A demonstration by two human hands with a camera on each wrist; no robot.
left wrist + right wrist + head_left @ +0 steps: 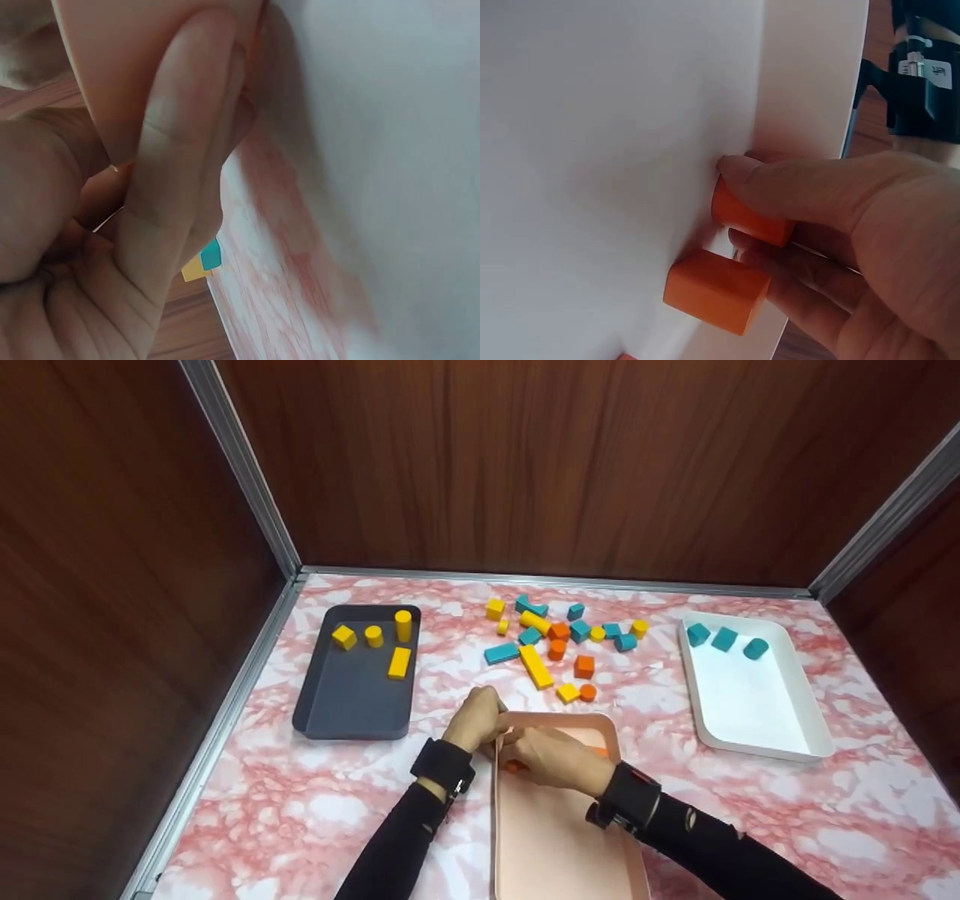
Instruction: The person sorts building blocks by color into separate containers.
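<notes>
A peach tray [570,847] lies at the front middle of the table. My left hand [478,720] holds its far left corner, with the fingers [180,127] along the outer wall in the left wrist view. Inside that corner my right hand [559,759] pinches an orange cylinder block [754,215] between thumb and fingers, beside the tray's wall. Close by in the tray sits an orange block with flat faces [716,289]. A sliver of another orange block [625,357] shows at the lower edge of the right wrist view.
Yellow, teal and orange blocks [536,666] lie scattered beyond the peach tray. A dark grey tray [352,712] at left holds several yellow blocks. At right, a white tray [750,712] holds three teal blocks. Wood panels [525,465] enclose the table's back and sides.
</notes>
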